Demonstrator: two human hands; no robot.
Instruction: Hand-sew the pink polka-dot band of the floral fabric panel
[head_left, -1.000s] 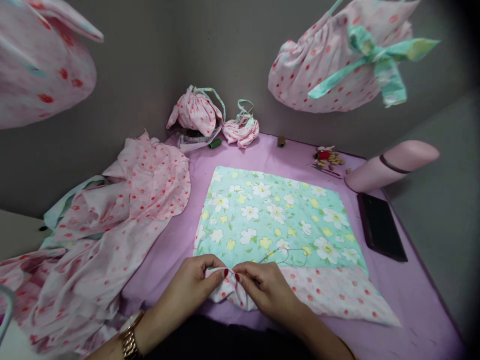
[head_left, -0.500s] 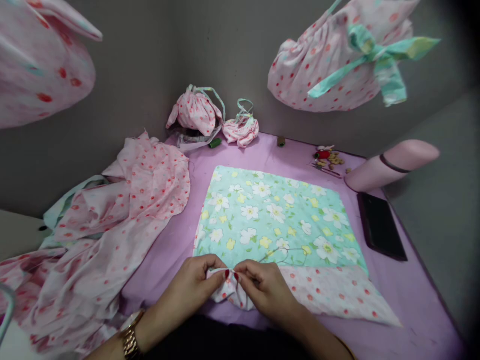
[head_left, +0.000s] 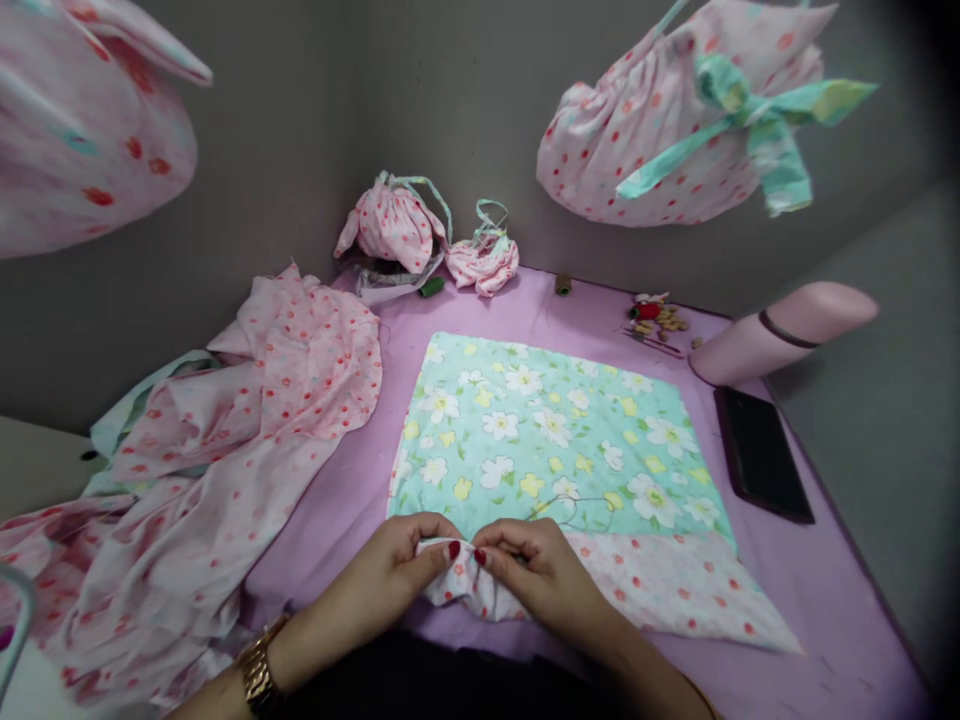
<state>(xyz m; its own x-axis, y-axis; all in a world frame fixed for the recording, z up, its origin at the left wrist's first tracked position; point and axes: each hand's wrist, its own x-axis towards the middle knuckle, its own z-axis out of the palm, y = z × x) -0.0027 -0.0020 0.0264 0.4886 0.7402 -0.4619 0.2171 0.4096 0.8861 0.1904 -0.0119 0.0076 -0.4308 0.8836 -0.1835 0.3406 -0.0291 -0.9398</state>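
While left hand [head_left: 394, 565] pinches pink strip [head_left: 675, 585] on cloth's near side, right hand [head_left: 540, 570] pinches same edge just beside. Gap between thumbs wider than half second ago; cloth [head_left: 547, 430] unmoved. Thread [head_left: 577, 500] loops over cloth's green face near right hand. Cloth spread on table [head_left: 330, 530] before person, bunched at fingers. Bare table left, widening nearer person, up to pink heap [head_left: 300, 370]; more past far edge. Right, narrow band before phone [head_left: 765, 455]; bottle [head_left: 787, 335] beyond phone.

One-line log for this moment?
left hand: pinching pink cloth | right hand: at same cloth | green cloth: flat on table | phone: near bottle
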